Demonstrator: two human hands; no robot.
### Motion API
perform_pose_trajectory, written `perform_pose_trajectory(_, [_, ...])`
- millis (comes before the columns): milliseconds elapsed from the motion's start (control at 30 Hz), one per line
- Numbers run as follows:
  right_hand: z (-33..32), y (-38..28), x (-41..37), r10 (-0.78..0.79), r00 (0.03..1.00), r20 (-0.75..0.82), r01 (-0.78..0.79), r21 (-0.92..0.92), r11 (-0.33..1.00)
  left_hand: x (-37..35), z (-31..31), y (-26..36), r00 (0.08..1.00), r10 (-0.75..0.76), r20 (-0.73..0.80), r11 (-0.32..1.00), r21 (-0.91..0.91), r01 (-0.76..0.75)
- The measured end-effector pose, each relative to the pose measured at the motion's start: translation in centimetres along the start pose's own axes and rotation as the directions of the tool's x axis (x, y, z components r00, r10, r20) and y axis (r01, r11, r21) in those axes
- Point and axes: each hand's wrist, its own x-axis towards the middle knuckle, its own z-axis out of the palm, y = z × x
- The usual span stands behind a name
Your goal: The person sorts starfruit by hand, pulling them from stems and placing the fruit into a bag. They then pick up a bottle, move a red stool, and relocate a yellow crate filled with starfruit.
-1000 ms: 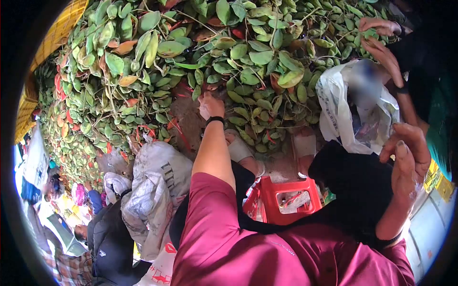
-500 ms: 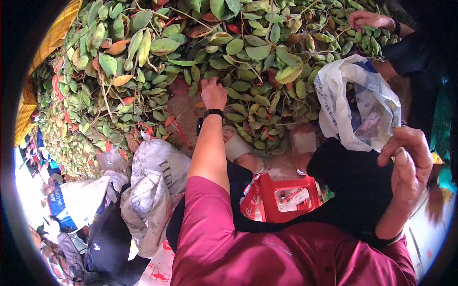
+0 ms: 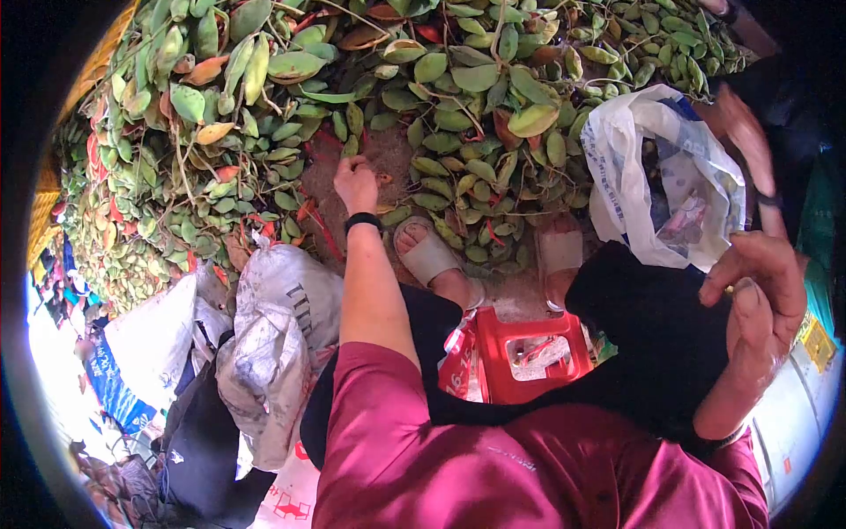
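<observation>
Gently work the bare left hand [image 3: 357, 187], banded in black at the wrist, around the small, narrow green leaf [image 3: 351, 145] at its fingertips, by the near edge of the big heap of flat, oval green leaves on thin brown stems [image 3: 476, 79]. Cannot tell whether pinched or merely touched, with fingertips bunched together and seen from the back. Probably best to nip low, near the stalk, and lift straight up, without dragging at tangled neighbours or crushing the blade. Mind also the thin red strip [image 3: 326, 234] just left of the wrist, easy to snag.

Raised at the right, nearer the camera: the bare right hand [image 3: 762, 295], curled at the fingers. Cannot tell whether empty or hooked on the rim of the white plastic bag with dark printing [image 3: 617, 176], overlapping in view. Beyond it, another person's blurred hand [image 3: 747, 123]; best to leave space there. Close beside the left forearm, a bulging, dirty-white woven sack with black lettering [image 3: 295, 282], likely to limit any sideways swing. Underneath, pale open-toed sandals [image 3: 432, 260] and a red plastic stool [image 3: 493, 366].
</observation>
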Motion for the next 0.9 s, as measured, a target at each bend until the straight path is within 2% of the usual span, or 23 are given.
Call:
perform_pose_trajectory(67, [0.3, -0.5, -0.3, 0.036, 0.999, -0.012, -0.036, -0.011, 0.999, 0.5, -0.7, -0.8, 0.995, 0.028, 0.093, 0.99, 0.134, -0.04])
perform_pose_trajectory(100, [0.4, -0.6, -0.3, 0.041, 0.999, -0.008, -0.041, -0.005, 0.999, -0.4, -0.4, -0.6, 0.988, 0.045, 0.151, 0.995, 0.082, -0.058])
perform_pose_trajectory(133, [0.6, -0.6, -0.4, 0.047, 0.999, -0.004, -0.047, 0.0, 0.999, -0.6, -0.1, -1.2, 0.973, 0.17, 0.158, 0.942, 0.264, -0.208])
perform_pose_trajectory(200, [1.0, -0.7, -0.5, 0.059, 0.998, -0.011, -0.059, 0.006, 0.998, -0.9, 0.7, -3.2, 0.891, 0.385, 0.24, 0.681, 0.578, -0.45])
perform_pose_trajectory(233, [1.3, -0.7, -0.5, 0.063, 0.998, -0.021, -0.063, 0.008, 0.998, -1.1, 0.8, -4.2, 0.827, 0.487, 0.28, 0.609, 0.57, -0.552])
perform_pose_trajectory(333, [1.8, -1.0, -0.3, 0.065, 0.998, -0.012, -0.065, -0.03, 0.997, -0.9, 1.7, -6.9, 0.813, 0.519, 0.263, 0.556, 0.619, -0.555])
perform_pose_trajectory(433, [1.8, -0.9, -0.3, 0.044, 0.999, 0.013, -0.042, -0.079, 0.996, -2.4, 1.8, -5.7, 0.851, 0.511, 0.12, 0.634, 0.616, -0.468])
perform_pose_trajectory(533, [1.9, -0.7, -0.5, 0.027, 1.0, 0.016, -0.025, -0.101, 0.995, -1.2, 1.4, -4.2, 0.931, 0.362, -0.037, 0.785, 0.55, -0.283])
perform_pose_trajectory(567, [1.9, -0.6, -0.5, 0.029, 0.999, 0.017, -0.027, -0.099, 0.995, -1.1, 0.7, -3.2, 0.952, 0.273, -0.135, 0.895, 0.4, -0.2])
perform_pose_trajectory(667, [2.0, -0.5, -0.3, 0.036, 0.999, 0.027, -0.034, -0.078, 0.996, 3.0, -1.2, -4.0, 0.864, 0.218, -0.453, 0.951, 0.299, -0.083])
perform_pose_trajectory(767, [1.7, -0.1, 0.1, 0.055, 0.998, 0.044, -0.051, -0.089, 0.995, 5.1, -4.6, -2.8, 0.849, 0.398, -0.348, 0.823, 0.545, -0.163])
perform_pose_trajectory(867, [1.8, -0.1, 0.6, 0.082, 0.996, 0.038, -0.076, -0.134, 0.988, 8.3, -7.6, -4.7, 0.944, 0.321, -0.078, 0.719, 0.669, -0.19])
perform_pose_trajectory(900, [1.8, 0.1, 0.9, 0.071, 0.997, 0.037, -0.066, -0.129, 0.989, 8.9, -7.8, -4.5, 0.958, 0.281, -0.059, 0.703, 0.692, -0.163])
